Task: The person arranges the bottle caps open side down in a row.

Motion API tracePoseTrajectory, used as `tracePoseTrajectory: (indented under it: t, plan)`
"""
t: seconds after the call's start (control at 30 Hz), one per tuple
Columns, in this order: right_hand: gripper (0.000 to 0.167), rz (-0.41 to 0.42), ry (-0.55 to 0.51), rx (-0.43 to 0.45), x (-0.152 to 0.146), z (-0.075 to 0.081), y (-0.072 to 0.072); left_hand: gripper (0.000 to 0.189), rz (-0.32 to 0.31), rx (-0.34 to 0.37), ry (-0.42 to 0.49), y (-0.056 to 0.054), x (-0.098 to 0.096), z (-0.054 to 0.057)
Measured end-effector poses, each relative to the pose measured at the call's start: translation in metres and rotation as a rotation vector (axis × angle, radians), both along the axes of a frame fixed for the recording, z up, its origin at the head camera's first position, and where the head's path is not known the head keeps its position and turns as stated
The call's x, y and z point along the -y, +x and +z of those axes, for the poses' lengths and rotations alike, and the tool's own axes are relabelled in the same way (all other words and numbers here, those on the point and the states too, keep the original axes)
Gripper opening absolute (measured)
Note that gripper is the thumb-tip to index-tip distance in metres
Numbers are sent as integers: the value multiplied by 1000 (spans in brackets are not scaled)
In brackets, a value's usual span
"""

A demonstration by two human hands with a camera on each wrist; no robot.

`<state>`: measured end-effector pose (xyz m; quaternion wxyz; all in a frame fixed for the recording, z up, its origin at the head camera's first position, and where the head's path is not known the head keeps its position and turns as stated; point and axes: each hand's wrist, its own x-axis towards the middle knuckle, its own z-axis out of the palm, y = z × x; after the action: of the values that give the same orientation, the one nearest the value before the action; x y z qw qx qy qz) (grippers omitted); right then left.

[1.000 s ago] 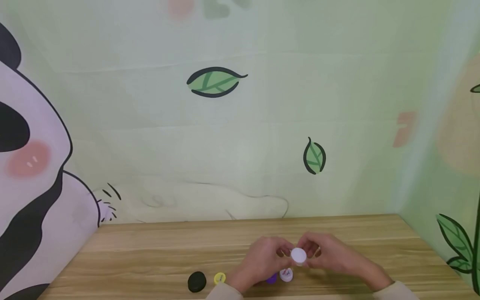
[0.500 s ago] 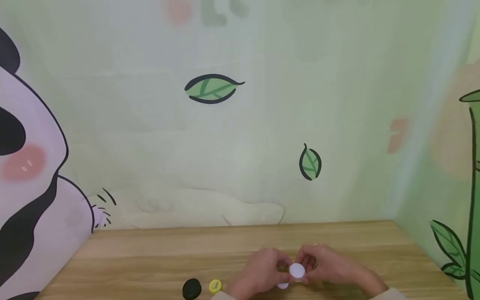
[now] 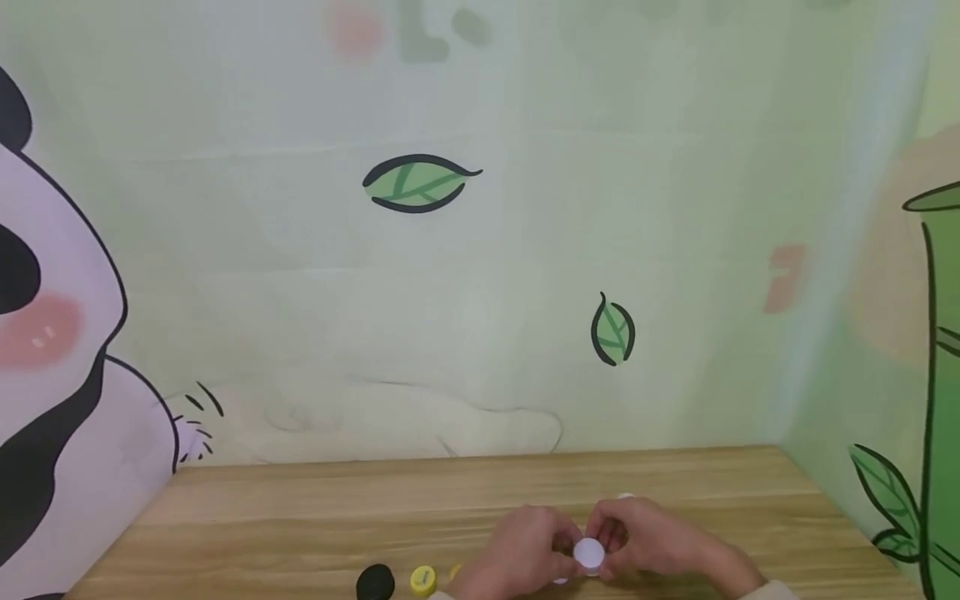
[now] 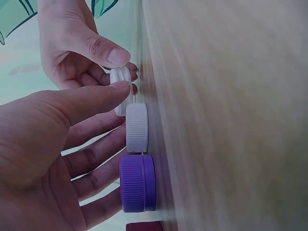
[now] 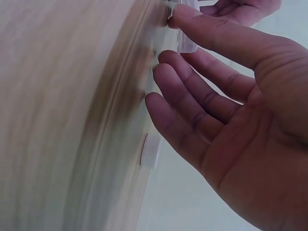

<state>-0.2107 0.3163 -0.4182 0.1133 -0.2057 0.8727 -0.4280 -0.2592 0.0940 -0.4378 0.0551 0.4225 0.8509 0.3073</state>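
Observation:
Between the fingertips of both hands is a white bottle cap [image 3: 589, 553], its flat top up, held close over the wooden table. My left hand [image 3: 528, 546] pinches it from the left, thumb on its ribbed side in the left wrist view. From the right, thumb and fingers of my right hand [image 3: 652, 537] pinch it too. A second white bottle cap [image 4: 137, 127] stands right beside the held one, mostly hidden by the left hand in the head view. A purple bottle cap [image 4: 137, 184] follows it in line, then the edge of a dark red cap [image 4: 144, 226].
Left of the hands lie a black cap [image 3: 375, 582] and a yellow cap [image 3: 423, 580]; another yellow piece [image 3: 455, 571] peeks out by the left wrist. Behind the right hand sits another white cap [image 3: 626, 496]. A printed wall cloth [image 3: 480, 333] rises at the table's back edge.
Both hands have lowered the white cap closer to the table and toward me. The view has tilted up slightly. The white cap behind the right hand has come into sight.

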Motion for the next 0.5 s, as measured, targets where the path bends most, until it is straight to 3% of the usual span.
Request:
tracePoseTrajectory:
  t: [0.17,0.3,0.5]
  plan:
    - [27,74,26,-85,-4,-7,-6,16,-13,-127,-11,0,2,-3]
    - [30,72,37,-100,-9,-15,-10,17,-5,-223,-31,2,1,-3]
    - [32,28,99,-61,-26,-52,-31,20,7,-238,-98,3,-1,-2]
